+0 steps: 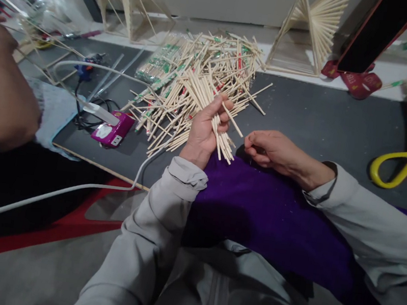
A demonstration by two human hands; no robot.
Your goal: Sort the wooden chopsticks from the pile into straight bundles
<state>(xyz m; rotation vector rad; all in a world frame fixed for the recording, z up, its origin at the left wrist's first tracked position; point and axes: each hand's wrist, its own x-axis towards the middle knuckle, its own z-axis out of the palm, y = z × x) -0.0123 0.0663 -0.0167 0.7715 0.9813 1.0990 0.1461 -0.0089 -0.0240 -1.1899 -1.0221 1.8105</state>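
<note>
My left hand (206, 130) is closed around a bundle of pale wooden chopsticks (200, 88), which fan out above the fist and poke out below it. One chopstick (234, 120) slants away from the bundle toward my right hand. My right hand (272, 151) is just to the right, with thumb and fingers pinched together; whatever they hold, if anything, is too small to make out. Behind the bundle lies a large loose heap of chopsticks (233, 62), some in green-printed wrappers. Purple cloth (250, 198) spreads below both hands.
Stick-built frames (307, 31) stand along the wall. A purple power adapter (113, 129) with a white cable (91, 186) sits at left, near a blue glue gun (86, 66). Yellow-handled scissors (396, 169) lie at right. Another person's arm (7, 84) reaches in at left.
</note>
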